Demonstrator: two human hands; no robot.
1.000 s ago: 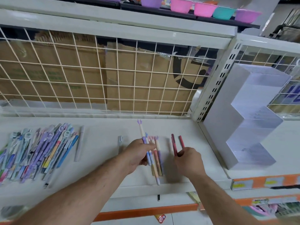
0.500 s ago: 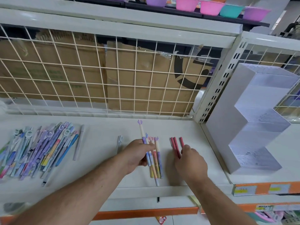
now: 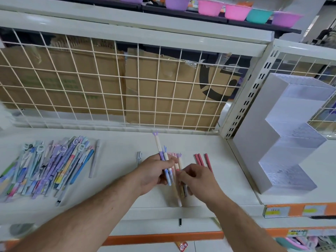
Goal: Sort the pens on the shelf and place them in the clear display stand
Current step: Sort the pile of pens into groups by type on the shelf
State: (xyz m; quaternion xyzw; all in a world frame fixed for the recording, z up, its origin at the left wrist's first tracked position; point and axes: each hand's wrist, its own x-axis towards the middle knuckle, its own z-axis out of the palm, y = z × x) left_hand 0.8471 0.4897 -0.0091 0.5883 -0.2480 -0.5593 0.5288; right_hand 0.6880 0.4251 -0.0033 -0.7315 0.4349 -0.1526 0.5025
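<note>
So there's just the one head view. The person stands at a white shelf (image 3: 118, 151) with both arms reaching in. The left hand (image 3: 156, 171) grips a few purple-and-blue pens (image 3: 164, 160), the ones with little forked toppers, and their tops poke up past the fingers toward the back. The right hand (image 3: 197, 180) is right beside it, fingers curled and pinching at the cream-and-pink pens (image 3: 177, 190). Those sit between the two hands with their lower ends near the shelf's front lip.

Three red pens (image 3: 199, 159) lie side by side on the shelf just right of the hands, nobody touching them. Way over on the left there's a big messy pile of pens (image 3: 54, 166), all mixed colours. A single grey pen (image 3: 94, 160) lies at its right edge, and a small grey clip-looking thing (image 3: 139, 157) sits nearer the hands.

The clear display stand (image 3: 283, 142), a stepped one, stands on the next shelf section to the right, well apart from the hands, and I can't see any pens in it.

Behind everything is a wire grid (image 3: 109, 88) with cardboard (image 3: 163, 91) behind that. Pink, teal and purple plastic bowls (image 3: 236, 11) sit up on the top shelf.
</note>
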